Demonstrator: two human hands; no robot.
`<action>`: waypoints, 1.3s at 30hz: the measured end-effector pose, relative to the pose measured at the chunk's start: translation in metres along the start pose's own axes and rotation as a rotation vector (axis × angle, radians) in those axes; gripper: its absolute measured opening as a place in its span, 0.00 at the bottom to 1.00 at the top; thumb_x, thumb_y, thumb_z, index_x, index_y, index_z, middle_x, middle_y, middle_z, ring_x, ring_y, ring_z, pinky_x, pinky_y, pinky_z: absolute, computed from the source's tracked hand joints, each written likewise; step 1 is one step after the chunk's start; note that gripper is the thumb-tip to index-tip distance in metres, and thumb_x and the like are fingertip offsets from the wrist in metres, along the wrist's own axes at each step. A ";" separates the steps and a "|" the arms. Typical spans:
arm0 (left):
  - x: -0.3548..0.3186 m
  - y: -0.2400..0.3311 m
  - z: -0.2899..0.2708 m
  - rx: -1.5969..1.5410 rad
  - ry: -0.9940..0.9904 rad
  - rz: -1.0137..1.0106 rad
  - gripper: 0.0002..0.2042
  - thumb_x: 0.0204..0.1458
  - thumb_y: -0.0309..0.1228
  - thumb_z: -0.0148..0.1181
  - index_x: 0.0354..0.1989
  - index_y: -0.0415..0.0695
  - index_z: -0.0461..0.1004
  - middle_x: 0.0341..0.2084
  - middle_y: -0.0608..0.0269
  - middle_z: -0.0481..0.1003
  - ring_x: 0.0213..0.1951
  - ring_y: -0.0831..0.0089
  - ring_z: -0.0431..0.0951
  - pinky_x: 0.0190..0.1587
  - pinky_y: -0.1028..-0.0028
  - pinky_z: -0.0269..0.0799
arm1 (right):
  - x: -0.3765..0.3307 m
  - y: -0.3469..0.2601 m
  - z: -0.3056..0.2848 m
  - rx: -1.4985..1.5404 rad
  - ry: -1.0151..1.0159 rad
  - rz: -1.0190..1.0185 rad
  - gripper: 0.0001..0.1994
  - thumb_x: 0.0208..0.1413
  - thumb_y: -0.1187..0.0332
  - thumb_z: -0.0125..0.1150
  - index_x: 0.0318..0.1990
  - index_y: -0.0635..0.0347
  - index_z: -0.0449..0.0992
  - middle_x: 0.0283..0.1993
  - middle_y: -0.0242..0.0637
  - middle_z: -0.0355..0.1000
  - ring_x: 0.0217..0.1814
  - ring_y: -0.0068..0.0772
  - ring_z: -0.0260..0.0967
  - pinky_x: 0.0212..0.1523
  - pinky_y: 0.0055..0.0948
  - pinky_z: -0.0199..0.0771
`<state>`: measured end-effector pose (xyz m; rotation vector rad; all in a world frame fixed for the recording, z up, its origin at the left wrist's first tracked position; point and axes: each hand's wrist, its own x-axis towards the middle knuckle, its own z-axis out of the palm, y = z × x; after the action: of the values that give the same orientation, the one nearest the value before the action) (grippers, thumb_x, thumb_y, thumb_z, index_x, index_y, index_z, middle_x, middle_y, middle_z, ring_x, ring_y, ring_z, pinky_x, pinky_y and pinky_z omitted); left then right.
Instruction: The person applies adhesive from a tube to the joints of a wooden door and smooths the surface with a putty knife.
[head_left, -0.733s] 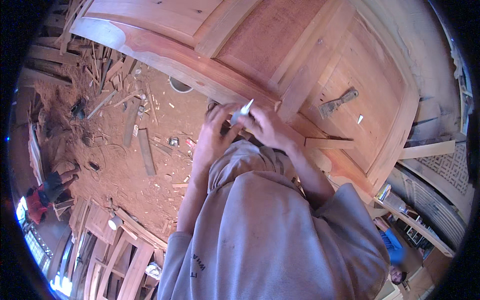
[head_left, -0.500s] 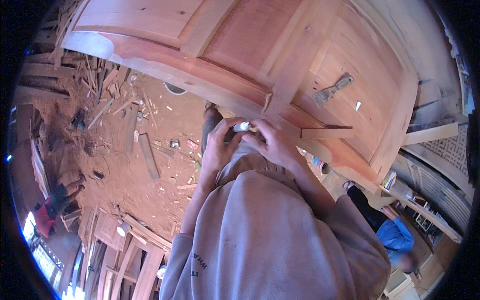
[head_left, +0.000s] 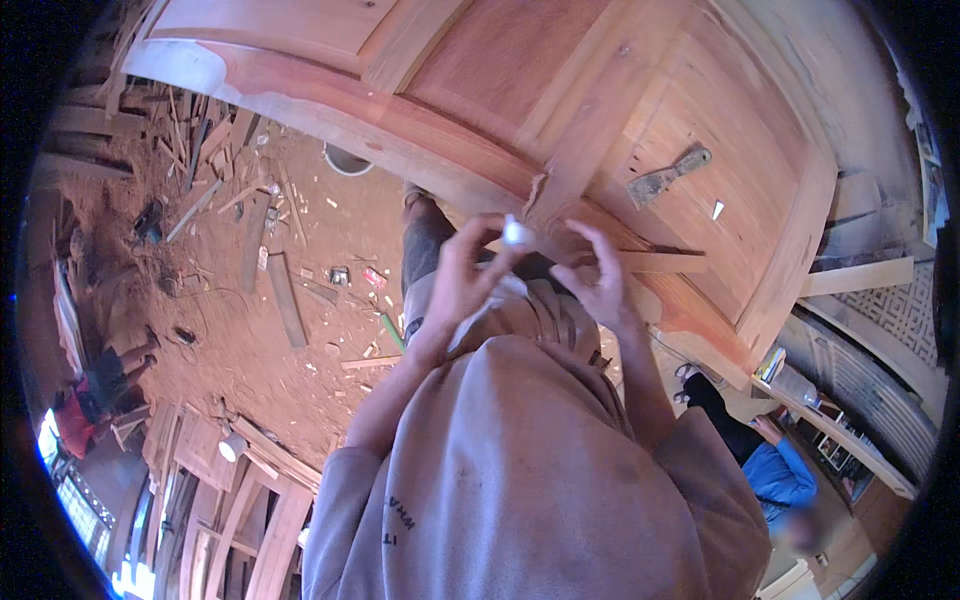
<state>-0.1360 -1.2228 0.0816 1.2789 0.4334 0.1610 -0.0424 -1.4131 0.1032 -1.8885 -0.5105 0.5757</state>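
In front of my body my left hand (head_left: 462, 275) grips a small white-tipped bottle (head_left: 515, 233) between thumb and fingers. To its right my right hand (head_left: 602, 285) is held up with thumb and fingers spread and nothing visible in them. Both hands are at the near edge of a large panelled wooden door (head_left: 478, 148), which lies flat ahead of me. On its right panel rests a scraper (head_left: 668, 179) with a worn blade. Beside that lies a small white triangular piece (head_left: 718, 209). A thin wood strip (head_left: 660, 262) sits by my right hand.
Wood scraps (head_left: 285, 300) and shavings litter the dirt floor on the left. A bucket (head_left: 347, 160) stands partly under the door. Stacked frames (head_left: 235, 520) are at lower left. One person in blue (head_left: 785, 480) is at lower right, another in red (head_left: 75, 420) far left.
My hands have come apart: the right hand has let go and opened, moving right. My left hand has raised the bottle slightly ahead and to the right.
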 end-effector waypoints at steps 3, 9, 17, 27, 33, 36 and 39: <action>0.009 0.023 0.032 0.060 -0.039 -0.050 0.14 0.52 0.30 0.65 0.43 0.36 0.73 0.36 0.60 0.76 0.39 0.73 0.76 0.47 0.71 0.72 | 0.008 0.010 0.019 0.236 -0.106 0.026 0.23 0.54 0.70 0.66 0.57 0.62 0.68 0.52 0.39 0.71 0.53 0.32 0.70 0.53 0.31 0.71; 0.016 0.010 0.038 0.173 -0.079 -0.098 0.18 0.54 0.36 0.64 0.47 0.38 0.70 0.35 0.60 0.76 0.39 0.75 0.76 0.43 0.73 0.72 | 0.022 0.030 0.004 0.571 0.027 0.229 0.12 0.61 0.67 0.55 0.48 0.60 0.65 0.39 0.29 0.68 0.41 0.22 0.68 0.44 0.25 0.72; -0.023 -0.035 -0.055 0.599 -0.171 -0.029 0.17 0.59 0.34 0.57 0.51 0.37 0.70 0.41 0.53 0.77 0.45 0.67 0.78 0.48 0.68 0.72 | 0.071 0.057 -0.044 0.871 0.094 0.271 0.07 0.61 0.66 0.55 0.42 0.58 0.69 0.25 0.23 0.58 0.26 0.16 0.55 0.26 0.20 0.57; -0.135 -0.187 -0.206 0.366 0.633 -0.450 0.19 0.60 0.42 0.54 0.46 0.35 0.73 0.34 0.58 0.78 0.36 0.71 0.79 0.38 0.72 0.73 | 0.098 0.058 -0.031 0.387 0.127 0.218 0.12 0.64 0.61 0.54 0.36 0.61 0.70 0.20 0.25 0.60 0.19 0.15 0.56 0.19 0.22 0.62; -0.154 -0.209 -0.215 0.295 0.692 -0.592 0.19 0.60 0.43 0.54 0.46 0.37 0.73 0.35 0.60 0.78 0.35 0.75 0.79 0.32 0.76 0.71 | 0.103 0.057 -0.026 0.376 0.108 0.208 0.12 0.65 0.61 0.53 0.36 0.61 0.70 0.19 0.26 0.61 0.18 0.16 0.58 0.17 0.21 0.63; -0.142 -0.205 -0.199 0.273 0.668 -0.576 0.19 0.61 0.43 0.53 0.47 0.37 0.73 0.36 0.59 0.78 0.36 0.73 0.80 0.34 0.75 0.72 | 0.103 0.062 -0.025 0.384 0.111 0.231 0.11 0.65 0.61 0.53 0.36 0.60 0.69 0.19 0.26 0.61 0.17 0.16 0.57 0.17 0.21 0.63; -0.129 -0.198 -0.190 0.365 0.574 -0.544 0.20 0.61 0.42 0.53 0.49 0.34 0.72 0.39 0.55 0.78 0.38 0.67 0.80 0.40 0.71 0.73 | 0.104 0.061 -0.026 0.361 0.091 0.243 0.11 0.65 0.60 0.53 0.36 0.59 0.69 0.20 0.25 0.61 0.19 0.15 0.57 0.18 0.20 0.62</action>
<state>-0.3533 -1.1562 -0.1198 1.4121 1.3335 -0.0193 0.0607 -1.3932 0.0387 -1.6294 -0.1054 0.6867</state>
